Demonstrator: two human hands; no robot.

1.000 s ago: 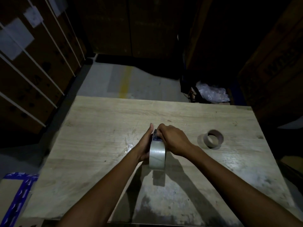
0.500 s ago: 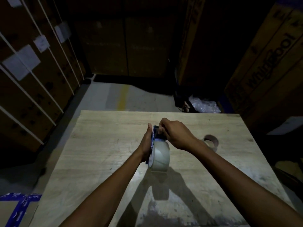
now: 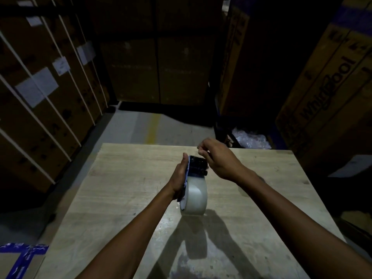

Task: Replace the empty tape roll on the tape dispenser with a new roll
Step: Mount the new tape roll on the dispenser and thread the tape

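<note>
While new roll sits loaded: step = threading tape thru the dispenser head, I reckon.
L hand [image 3: 179, 179]: clamped on tape dispenser [image 3: 194, 171], mid-bench [image 3: 124, 178], toward far edge.
R hand [image 3: 218, 158]: fingers pinched just above the cutter; tape end btwn them, can't tell.
New roll [image 3: 194, 195]: on dispenser, resting on bench.
Next: I'd pull tape end over the teeth, keeping it straight.
Count: 1 dispenser, 1 roll, 2 hands; empty core not seen.

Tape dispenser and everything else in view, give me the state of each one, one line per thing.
tape dispenser: upright, held off the table, new roll loaded
new tape roll: full, mounted on the dispenser
left hand: grip closed on the dispenser's side plate
right hand: pinched above the dispenser's toothed end; whether it holds tape can't be told
table: bare wood, lit from above
</note>
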